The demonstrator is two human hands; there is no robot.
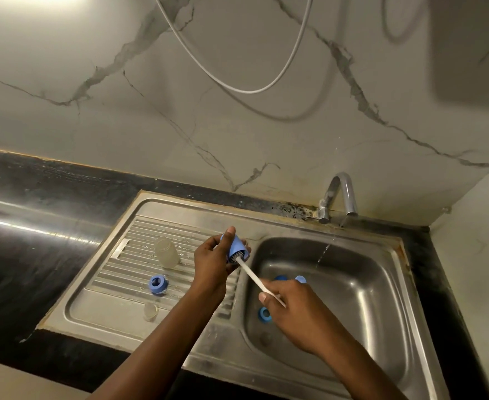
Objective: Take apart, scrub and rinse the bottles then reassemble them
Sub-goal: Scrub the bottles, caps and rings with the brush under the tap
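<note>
Two curled hands [212,262] [292,304] on cap [235,246], brush [254,276]

Drainboard [93,310]: clear bottle [167,253] near back edge, blue ring [157,284] mid-board, clear teat [150,311] toward front edge; open steel at front-left corner. Basin [367,298]: second blue ring [265,313] by left wall; tap [342,192] overhangs back-right corner.

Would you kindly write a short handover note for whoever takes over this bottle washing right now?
Left hand grips the blue plastic dome cap.
Right hand holds the thin white brush handle, bristles inside the cap.
On the ribbed steel drainboard: clear plastic bottle, blue screw ring, clear teat.
In the steel basin: another blue ring and more blue parts, partly hidden.
Chrome tap runs thinly.
Done: parts separated.
Left: finish scrubbing, rinse, reassemble.
</note>
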